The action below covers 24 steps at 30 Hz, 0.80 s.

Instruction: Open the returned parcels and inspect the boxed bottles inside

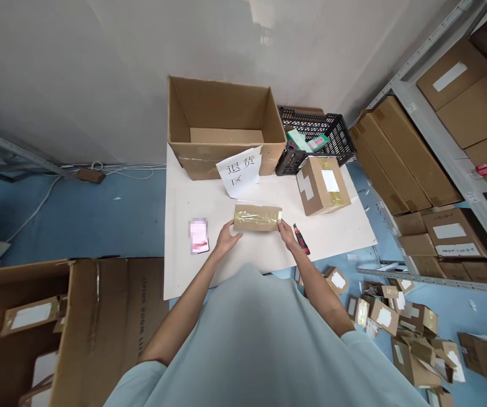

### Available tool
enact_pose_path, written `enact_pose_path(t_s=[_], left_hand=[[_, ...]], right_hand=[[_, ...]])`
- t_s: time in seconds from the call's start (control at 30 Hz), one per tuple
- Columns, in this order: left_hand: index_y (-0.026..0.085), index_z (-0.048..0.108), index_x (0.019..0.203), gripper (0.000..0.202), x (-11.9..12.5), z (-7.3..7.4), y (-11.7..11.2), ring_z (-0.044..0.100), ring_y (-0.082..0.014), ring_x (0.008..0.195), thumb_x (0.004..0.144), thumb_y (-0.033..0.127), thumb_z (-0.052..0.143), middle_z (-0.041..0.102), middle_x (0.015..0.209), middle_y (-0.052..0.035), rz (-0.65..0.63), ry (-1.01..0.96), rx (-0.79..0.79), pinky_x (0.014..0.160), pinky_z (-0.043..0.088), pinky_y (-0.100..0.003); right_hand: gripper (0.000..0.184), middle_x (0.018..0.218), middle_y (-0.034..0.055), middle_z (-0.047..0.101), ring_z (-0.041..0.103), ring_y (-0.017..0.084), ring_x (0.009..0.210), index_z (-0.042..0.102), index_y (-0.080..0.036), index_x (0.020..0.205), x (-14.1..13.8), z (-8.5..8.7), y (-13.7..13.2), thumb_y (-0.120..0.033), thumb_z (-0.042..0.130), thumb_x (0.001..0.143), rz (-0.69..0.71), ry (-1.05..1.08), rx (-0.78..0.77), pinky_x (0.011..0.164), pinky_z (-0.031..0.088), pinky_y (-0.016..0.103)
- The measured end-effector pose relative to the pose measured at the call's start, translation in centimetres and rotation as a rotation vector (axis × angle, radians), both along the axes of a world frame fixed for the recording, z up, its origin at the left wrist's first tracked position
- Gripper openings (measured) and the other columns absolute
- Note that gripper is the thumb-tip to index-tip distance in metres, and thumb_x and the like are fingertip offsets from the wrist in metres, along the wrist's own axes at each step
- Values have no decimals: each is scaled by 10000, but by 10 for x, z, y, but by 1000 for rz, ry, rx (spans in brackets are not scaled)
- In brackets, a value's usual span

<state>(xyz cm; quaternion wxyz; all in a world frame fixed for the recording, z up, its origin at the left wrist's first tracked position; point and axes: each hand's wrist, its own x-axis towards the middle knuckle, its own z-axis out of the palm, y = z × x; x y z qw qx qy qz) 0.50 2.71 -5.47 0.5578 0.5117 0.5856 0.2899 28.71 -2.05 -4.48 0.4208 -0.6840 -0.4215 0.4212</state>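
A small taped cardboard box [257, 218] lies between my two hands over the white table [264, 251]. My left hand [227, 239] grips its left end, and my right hand [286, 233] holds the right end near a small white label. Shiny yellowish tape runs along the side facing me. Just right of my right hand, a red and black utility knife [301, 239] rests on the table. A phone [199, 236], its screen blurred, lies left of my left hand.
Behind stands a large open carton [226, 158] with a paper sign [241, 174] on its front. Right of it are a black plastic crate [340, 133] and a taped carton [317, 189]. Shelves [451, 152] line the right side; several small boxes [413, 333] litter the floor below.
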Motion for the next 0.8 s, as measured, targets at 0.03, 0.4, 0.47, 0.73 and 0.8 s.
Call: enact_pose_path(t_s=[0.03, 0.4, 0.47, 0.73, 0.8], left_hand=[[239, 646, 1472, 776, -6, -4, -11, 541, -378, 1536, 725, 249, 857, 640, 1547, -146, 13, 14, 5, 1325, 390, -571], [270, 603, 1482, 752, -46, -20, -139, 508, -350, 1581, 760, 254, 814, 455, 1721, -135, 46, 69, 0, 1278, 490, -555], [267, 557, 1511, 781, -43, -18, -149, 509, -333, 1592, 769, 253, 801, 482, 1733, -128, 54, 43, -21, 1311, 457, -553], [255, 615, 1450, 667, -28, -1, -153, 652, -323, 1440, 828, 420, 789, 701, 1502, -112, 111, 74, -3, 1273, 501, -540], [257, 634, 1460, 654, -26, 4, -146, 656, -316, 1430, 870, 499, 783, 706, 1480, -112, 121, 81, 38, 1264, 510, -520]], right_hand=[[869, 1345, 138, 816, 705, 306, 1294, 800, -182, 1321, -2, -1, -7, -907, 505, 942, 22, 14, -6, 1188, 530, 443], [915, 1604, 83, 687, 594, 347, 1536, 724, -239, 1523, -12, -3, -93, -921, 574, 931, 150, 110, -151, 1333, 424, 499], [936, 1617, 83, 675, 585, 361, 1547, 727, -234, 1523, -9, -1, -103, -932, 589, 915, 172, 110, -187, 1341, 419, 511], [872, 1563, 110, 713, 627, 384, 1511, 741, -228, 1503, 17, 7, -112, -850, 723, 892, 149, 139, -274, 1318, 459, 566], [846, 1542, 112, 729, 646, 371, 1495, 724, -235, 1518, 24, 7, -107, -808, 755, 897, 159, 173, -267, 1299, 485, 549]])
